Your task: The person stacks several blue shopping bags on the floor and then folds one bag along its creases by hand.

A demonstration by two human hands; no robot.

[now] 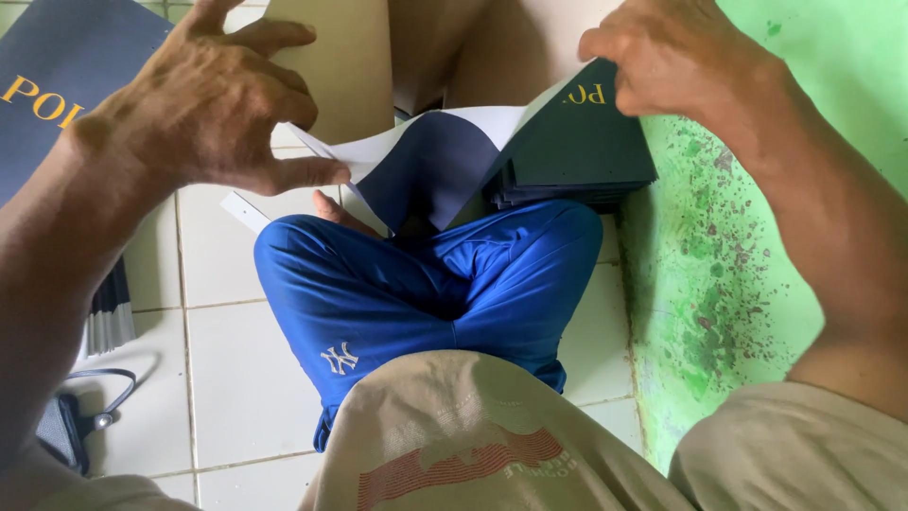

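My left hand (213, 99) hovers at the upper left with fingers spread, its thumb and fingertips touching the white edge of a dark navy sheet (430, 161) that bends across my lap. My right hand (662, 52) pinches the upper corner of the same sheet where gold lettering shows. The sheet's underside is white. It lies over a stack of dark covers (577, 166) resting on the tiled floor against the wall. I sit cross-legged in blue trousers (426, 284).
Another stack of dark navy covers with gold letters (57, 76) sits at the far left. A green, stained wall (719, 255) runs along the right. White floor tiles (236, 369) lie below, with a dark strap and small bag (71, 426) at lower left.
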